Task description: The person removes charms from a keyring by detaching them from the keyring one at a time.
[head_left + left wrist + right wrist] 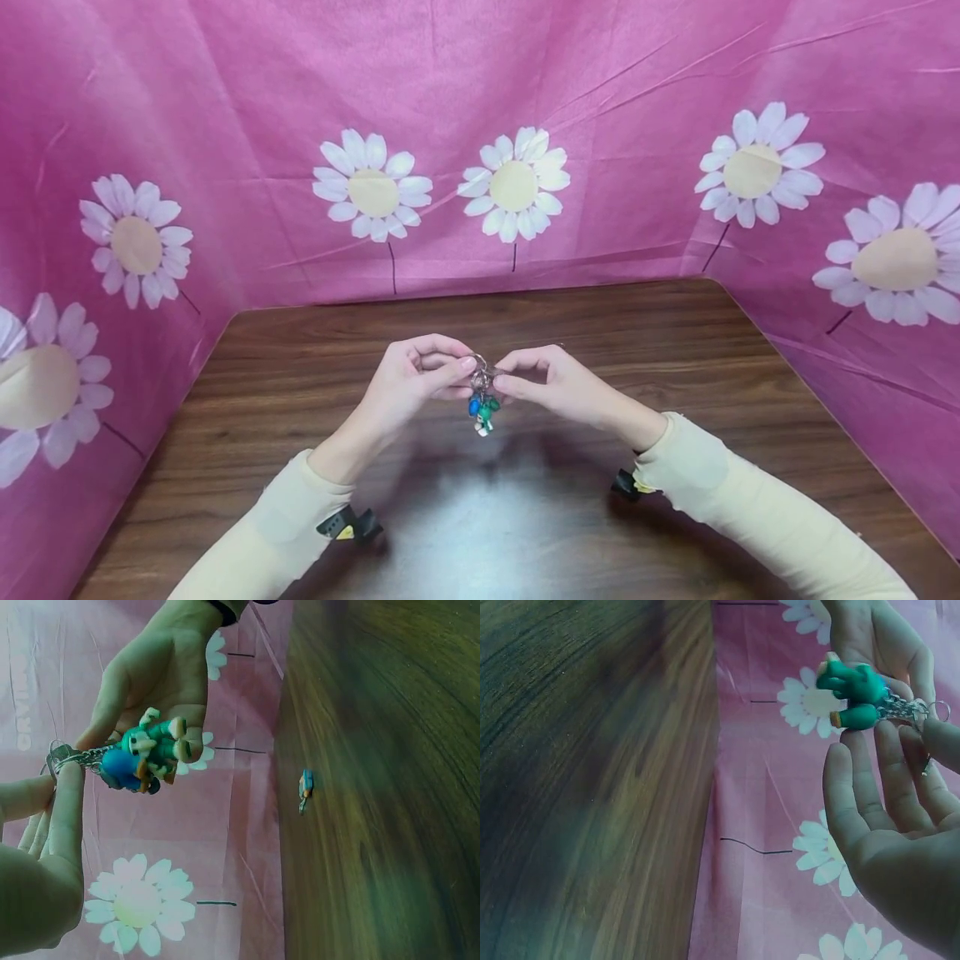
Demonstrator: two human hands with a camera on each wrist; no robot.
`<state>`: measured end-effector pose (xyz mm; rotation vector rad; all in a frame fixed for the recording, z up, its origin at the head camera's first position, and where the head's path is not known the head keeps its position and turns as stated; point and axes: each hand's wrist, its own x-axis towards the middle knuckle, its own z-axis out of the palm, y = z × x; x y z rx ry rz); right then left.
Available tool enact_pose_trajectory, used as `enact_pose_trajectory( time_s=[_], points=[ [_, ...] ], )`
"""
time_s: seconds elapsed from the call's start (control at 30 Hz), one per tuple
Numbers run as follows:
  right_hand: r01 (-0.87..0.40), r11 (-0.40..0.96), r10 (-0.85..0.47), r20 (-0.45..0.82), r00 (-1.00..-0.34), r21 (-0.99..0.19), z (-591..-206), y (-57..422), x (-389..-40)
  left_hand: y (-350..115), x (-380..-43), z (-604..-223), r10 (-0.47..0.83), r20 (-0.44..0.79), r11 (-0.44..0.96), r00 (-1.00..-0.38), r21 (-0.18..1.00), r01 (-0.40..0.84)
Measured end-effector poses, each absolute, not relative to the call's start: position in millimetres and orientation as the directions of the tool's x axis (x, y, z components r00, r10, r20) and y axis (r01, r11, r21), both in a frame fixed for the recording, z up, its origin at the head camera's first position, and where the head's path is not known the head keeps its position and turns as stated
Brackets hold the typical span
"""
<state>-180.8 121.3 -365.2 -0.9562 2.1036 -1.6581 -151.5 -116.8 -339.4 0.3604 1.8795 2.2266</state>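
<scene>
A bunch of small figure keychains (483,414), green and blue, hangs by short metal chains from a split ring (481,360) above the table. My left hand (412,373) pinches the ring from the left between thumb and fingers. From the other side, my right hand (564,385) pinches at the ring and chain tops with thumb and index finger. In the left wrist view the green figure (159,742) and the blue figure (120,766) dangle together. The right wrist view shows the chains (901,709) beside my right fingertips.
A small blue and orange keychain piece (306,784) lies on the wooden table (300,367), seen in the left wrist view. Pink cloth (450,67) with white flowers encloses the table's back and sides.
</scene>
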Motion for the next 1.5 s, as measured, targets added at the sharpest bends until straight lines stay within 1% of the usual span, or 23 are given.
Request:
enact_pose_trajectory(
  time_s=[0.07,0.17,0.33,0.5,0.7,0.87,0.93,1.0,1.07,1.13,1.23,1.33,1.5],
  points=[
    [-0.301,0.079,-0.654,0.178,-0.735,-0.95,-364,123,-181,-116,-151,-339,0.312,0.059,-0.152,-0.948,0.988,0.011],
    [-0.294,0.062,-0.642,0.187,-0.743,-0.954,-361,125,-181,-117,-151,-341,0.334,0.059,-0.118,-0.941,0.993,0.021],
    [-0.232,0.018,-0.647,0.165,-0.744,-0.973,-361,124,-183,-117,-153,-346,0.396,0.02,-0.054,-0.918,0.999,-0.002],
    [-0.198,0.006,-0.642,0.148,-0.752,-0.98,-364,120,-182,-113,-153,-352,0.405,-0.011,-0.054,-0.914,0.998,-0.036],
    [-0.222,0.034,-0.607,0.157,-0.779,-0.974,-363,117,-179,-109,-154,-357,0.358,-0.017,-0.084,-0.933,0.995,-0.05],
    [-0.309,0.123,-0.573,0.186,-0.798,-0.943,-362,116,-179,-107,-156,-362,0.355,-0.003,-0.106,-0.935,0.993,-0.044],
    [-0.353,0.162,-0.569,0.205,-0.796,-0.921,-361,116,-180,-107,-157,-364,0.368,0.008,-0.087,-0.93,0.996,-0.025],
    [-0.399,0.204,-0.562,0.226,-0.795,-0.894,-360,117,-180,-108,-157,-364,0.387,0.03,-0.025,-0.922,0.999,0.022],
    [-0.426,0.237,-0.554,0.239,-0.798,-0.873,-358,118,-180,-110,-157,-365,0.404,0.057,0.089,-0.913,0.991,0.102],
    [-0.434,0.252,-0.548,0.242,-0.801,-0.865,-357,118,-180,-111,-156,-365,0.418,0.103,0.211,-0.903,0.955,0.207],
    [-0.436,0.265,-0.541,0.242,-0.805,-0.86,-355,119,-179,-113,-155,-365,0.432,0.145,0.322,-0.89,0.897,0.302],
    [-0.442,0.261,-0.547,0.245,-0.8,-0.858,-355,118,-179,-113,-155,-364,0.44,0.153,0.315,-0.885,0.897,0.311],
    [-0.471,0.209,-0.564,0.287,-0.774,-0.857,-356,119,-181,-112,-155,-361,0.418,0.169,0.199,-0.893,0.942,0.271]
  ],
)
